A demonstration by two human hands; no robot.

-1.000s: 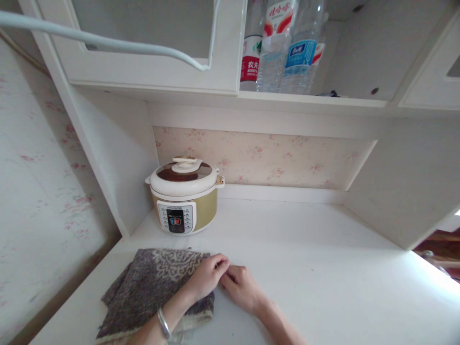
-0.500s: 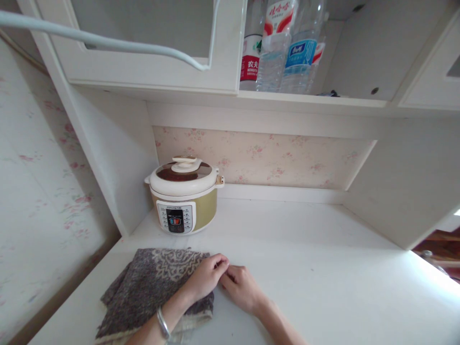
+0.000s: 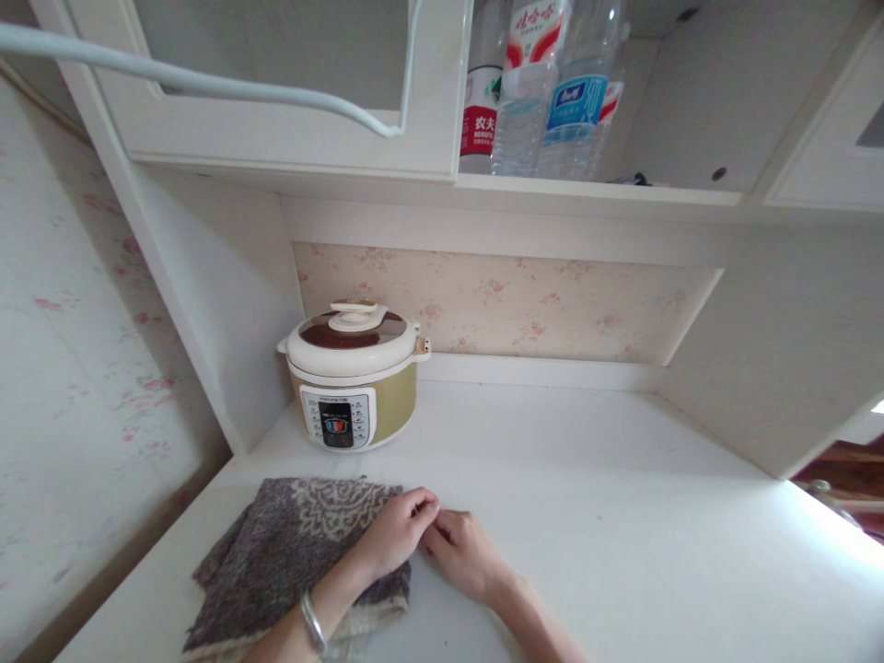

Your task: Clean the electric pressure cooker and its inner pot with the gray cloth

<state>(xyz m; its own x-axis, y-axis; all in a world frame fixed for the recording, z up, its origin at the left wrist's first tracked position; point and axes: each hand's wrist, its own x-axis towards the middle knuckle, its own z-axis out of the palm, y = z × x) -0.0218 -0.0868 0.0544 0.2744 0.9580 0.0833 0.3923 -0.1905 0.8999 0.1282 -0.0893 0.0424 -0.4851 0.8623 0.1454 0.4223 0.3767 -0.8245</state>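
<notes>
A folded grey-brown cloth (image 3: 276, 543) with a cream scroll pattern and pale fringed edge lies on the white counter. Over its right edge rests my left hand (image 3: 404, 529), a silver bangle on the wrist, thumb and fingertips pinched together. My right hand (image 3: 461, 555) lies just right of the cloth, its fingers curled and meeting the left fingertips. Whatever the two hands may pinch between them is hidden or too small to make out.
A green and white electric pressure cooker (image 3: 352, 378) stands behind the cloth. Several plastic bottles (image 3: 529, 101) occupy the cabinet shelf above. A white cable (image 3: 241, 89) crosses the upper left. Side panels bound the white counter (image 3: 587, 516).
</notes>
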